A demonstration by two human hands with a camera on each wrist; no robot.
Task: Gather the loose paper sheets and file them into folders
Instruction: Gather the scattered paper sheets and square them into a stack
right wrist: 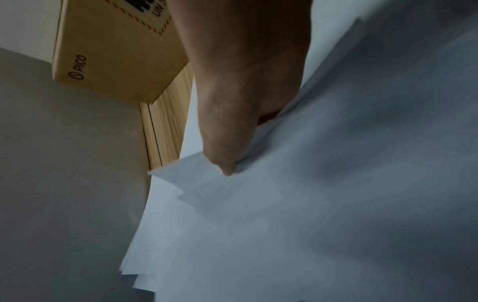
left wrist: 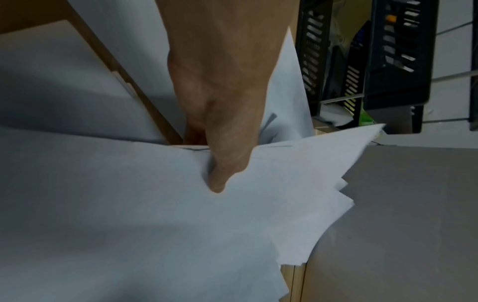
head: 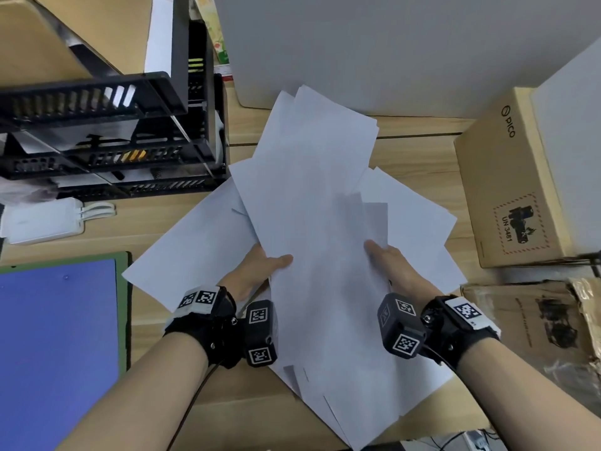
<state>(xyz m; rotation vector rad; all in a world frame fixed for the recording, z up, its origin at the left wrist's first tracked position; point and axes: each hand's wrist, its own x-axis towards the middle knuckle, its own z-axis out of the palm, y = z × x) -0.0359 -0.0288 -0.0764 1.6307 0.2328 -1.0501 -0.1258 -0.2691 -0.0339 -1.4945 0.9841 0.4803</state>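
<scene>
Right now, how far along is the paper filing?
Early. Done: most loose sheets are pulled into one fanned, uneven pile. In hand: the left hand and right hand each pinch a side, thumbs on top. Left: squaring the edges, collecting sheets still on the desk, and filing into the blue folder.

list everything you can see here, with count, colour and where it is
paper sheets: many, white, fanned loosely across mid desk, gripped at both sides
folder: one, blue on a green edge, near left
tray rack: one, black, stacked tiers, far left
power bank: one, white, below the rack
PICO box: one, tan cardboard, right
flat cardboard: one, brown, near right
desk: one, light wood
left hand: thumb on top of the sheets
right hand: thumb on top of the sheets
</scene>
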